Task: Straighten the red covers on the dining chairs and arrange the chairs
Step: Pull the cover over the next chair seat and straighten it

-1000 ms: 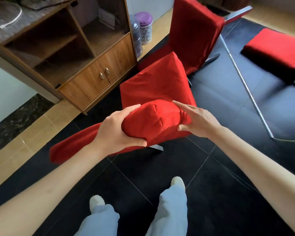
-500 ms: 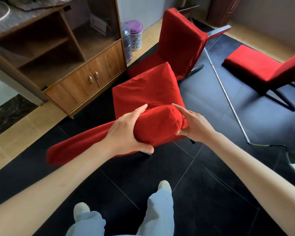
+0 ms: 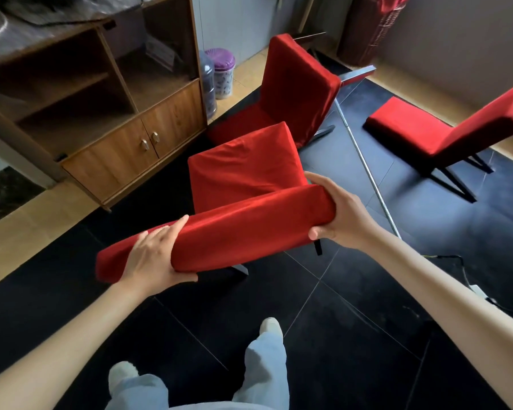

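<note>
A dining chair in a red cover [image 3: 243, 170] stands right in front of me, its backrest top [image 3: 249, 226] nearest me. My left hand [image 3: 154, 255] grips the left part of the backrest top, thumb underneath. My right hand [image 3: 338, 214] grips its right end, fingers over the corner. A second red-covered chair [image 3: 296, 90] stands just beyond it. A third red-covered chair [image 3: 444, 128] stands at the right.
A wooden cabinet [image 3: 125, 113] lines the left wall, with a purple-lidded bin [image 3: 222, 72] and a water bottle [image 3: 208, 84] beside it. A thin metal pole [image 3: 367, 170] lies on the black tiled floor. Cables [image 3: 456, 261] run at the right. My feet [image 3: 270, 327] are below.
My left hand has slid leftward along the backrest top and my right hand has taken its right corner. The view has lifted, showing more of the third chair.
</note>
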The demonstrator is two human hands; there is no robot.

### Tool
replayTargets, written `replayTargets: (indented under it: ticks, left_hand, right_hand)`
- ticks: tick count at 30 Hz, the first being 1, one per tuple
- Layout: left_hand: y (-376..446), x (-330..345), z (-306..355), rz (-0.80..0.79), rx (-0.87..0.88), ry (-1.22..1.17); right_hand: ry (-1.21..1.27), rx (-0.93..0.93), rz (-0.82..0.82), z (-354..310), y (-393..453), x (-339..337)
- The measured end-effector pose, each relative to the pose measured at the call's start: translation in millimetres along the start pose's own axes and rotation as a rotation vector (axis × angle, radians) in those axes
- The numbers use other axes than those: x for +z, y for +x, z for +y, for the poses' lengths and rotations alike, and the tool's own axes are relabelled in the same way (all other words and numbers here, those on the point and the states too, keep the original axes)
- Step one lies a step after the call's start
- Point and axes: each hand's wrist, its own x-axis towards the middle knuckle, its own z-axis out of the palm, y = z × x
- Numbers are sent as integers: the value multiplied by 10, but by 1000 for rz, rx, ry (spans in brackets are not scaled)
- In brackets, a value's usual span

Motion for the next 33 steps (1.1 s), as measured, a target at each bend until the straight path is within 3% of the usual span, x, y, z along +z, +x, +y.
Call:
replayTargets:
  ticks: [11,25,33]
  left_hand:
    - [147,38,122,28,57,-18]
    - [221,-188,-88,-32,85,-62]
    - [434,-234,-49,-78,168,25]
  right_hand:
    - [14,173,228,59,-105,32]
    - [10,171,325,63,-138,287]
    - [-112,191,220,262,-339,239]
